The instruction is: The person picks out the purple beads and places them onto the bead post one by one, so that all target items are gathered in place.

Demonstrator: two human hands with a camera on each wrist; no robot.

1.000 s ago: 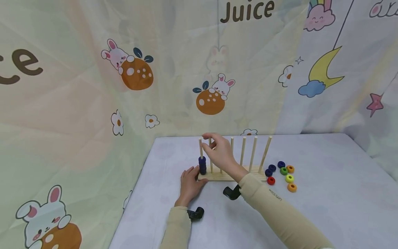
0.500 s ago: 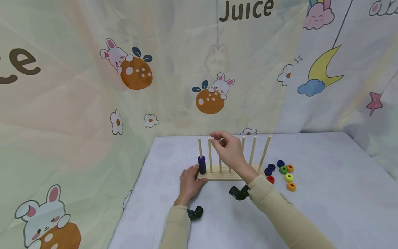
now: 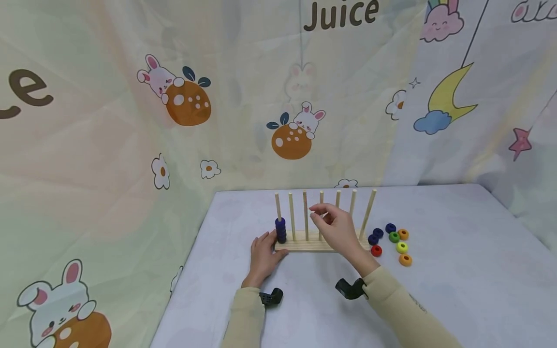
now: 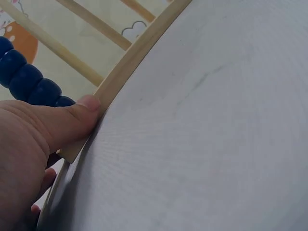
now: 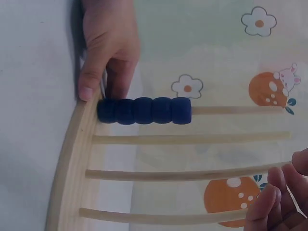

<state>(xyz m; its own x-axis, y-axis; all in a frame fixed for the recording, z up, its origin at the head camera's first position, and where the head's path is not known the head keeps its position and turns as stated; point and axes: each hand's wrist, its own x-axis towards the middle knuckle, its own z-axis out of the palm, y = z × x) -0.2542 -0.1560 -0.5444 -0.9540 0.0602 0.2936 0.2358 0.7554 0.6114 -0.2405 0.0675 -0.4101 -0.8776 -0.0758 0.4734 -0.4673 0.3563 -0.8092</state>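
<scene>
A wooden peg rack (image 3: 304,246) with a row of upright pegs stands on the table. On its leftmost peg sits a stack of several dark blue beads (image 3: 280,231), with bare peg above them; the right wrist view also shows these blue beads (image 5: 144,110). My left hand (image 3: 262,256) grips the rack's left end, its thumb (image 4: 89,102) on the front edge. My right hand (image 3: 337,228) is in front of the pegs right of the middle, fingers loosely bent, with nothing visible between them. It hides parts of those pegs.
Loose beads lie right of the rack: dark blue ones (image 3: 378,233), a red one (image 3: 376,251), a green one (image 3: 394,237), a yellow one (image 3: 402,247) and orange ones (image 3: 405,260). A printed cloth (image 3: 243,96) hangs behind the white table (image 3: 457,266).
My right hand has moved from beside the leftmost pegs to the right and lower, away from the blue stack. The left hand keeps its grip on the rack's end.
</scene>
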